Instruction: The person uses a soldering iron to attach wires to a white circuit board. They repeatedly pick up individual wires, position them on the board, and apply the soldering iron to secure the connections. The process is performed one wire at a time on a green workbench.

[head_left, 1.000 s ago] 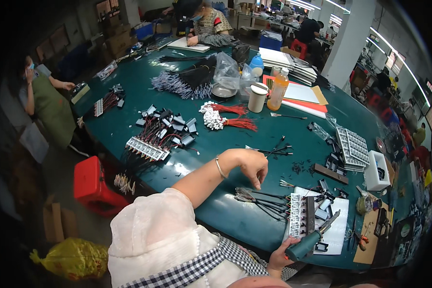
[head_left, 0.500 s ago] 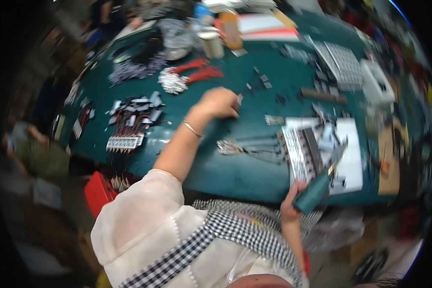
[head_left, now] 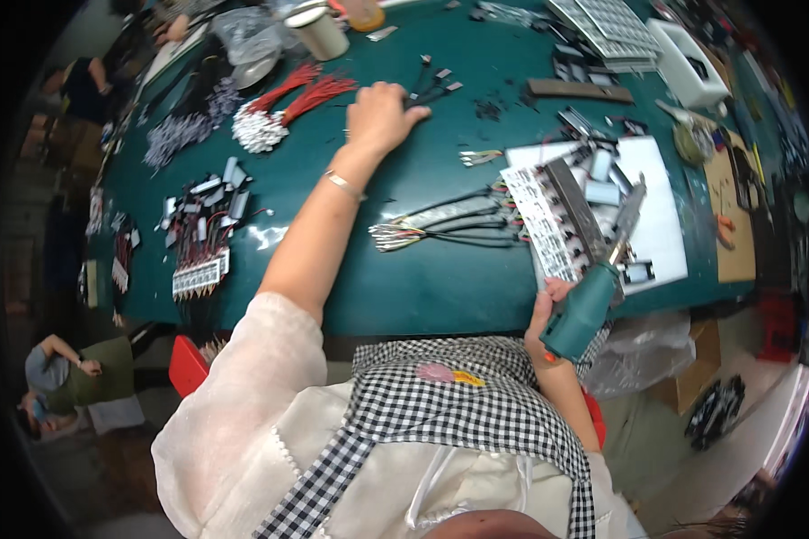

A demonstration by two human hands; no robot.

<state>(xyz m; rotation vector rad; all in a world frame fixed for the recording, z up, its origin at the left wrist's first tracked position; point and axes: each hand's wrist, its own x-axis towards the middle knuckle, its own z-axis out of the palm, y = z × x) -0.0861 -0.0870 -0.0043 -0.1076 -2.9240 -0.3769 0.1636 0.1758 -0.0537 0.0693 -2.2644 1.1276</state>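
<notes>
In the head view, the left hand (head_left: 382, 117) is stretched across the smooth dark green bench (head_left: 404, 296), well in from its near edge, over a few thin black cables with pale tips (head_left: 435, 92). Its fingers are bent and its thumb is spread aside; whether a cable is gripped cannot be told. The right hand (head_left: 541, 316) is placed by the near edge, partly hidden by a teal gun-shaped tool with a metal nozzle (head_left: 584, 310); its hold cannot be told either. Close by, a white strip-like circuit panel (head_left: 539, 225) is seen, with black-sleeved wires (head_left: 466, 238) fanned from it toward the bench's left edge. A cable is probably best pinched by its sleeve, not its tip, and lifted over the fanned wires rather than dragged. The nozzle, possibly hot, should be kept clear of all insulation.
</notes>
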